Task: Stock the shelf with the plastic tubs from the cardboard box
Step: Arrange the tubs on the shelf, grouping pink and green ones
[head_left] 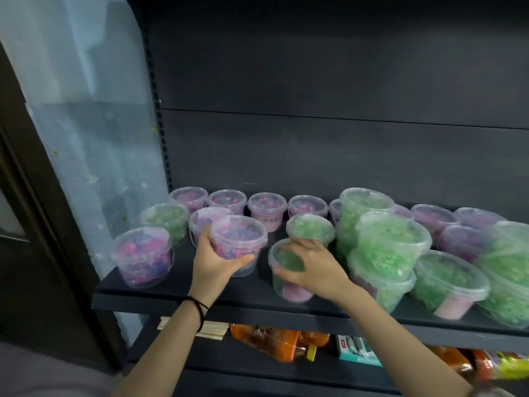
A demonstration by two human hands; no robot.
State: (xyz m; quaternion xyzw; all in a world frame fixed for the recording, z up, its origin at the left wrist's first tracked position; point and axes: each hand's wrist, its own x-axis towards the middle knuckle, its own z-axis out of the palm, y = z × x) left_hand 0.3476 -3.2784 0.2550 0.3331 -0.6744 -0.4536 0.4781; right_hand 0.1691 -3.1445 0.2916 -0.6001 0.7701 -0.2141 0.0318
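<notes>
Left hand (219,263) gripping pink tub (240,237), perhaps beads

We see both arms bare from wrist to elbow, crossing the front edge of the shelf (257,306). On the left wrist, level with that edge, sits a thin black band (197,302) in two strands, one looping looser down the forearm. The left hand (217,260) and right hand (312,267), above the edge, are bare. Far below the shelf, at left, a blurred grey-pink cloth (43,373) shows; we cannot tell whether it is clothing.
</notes>
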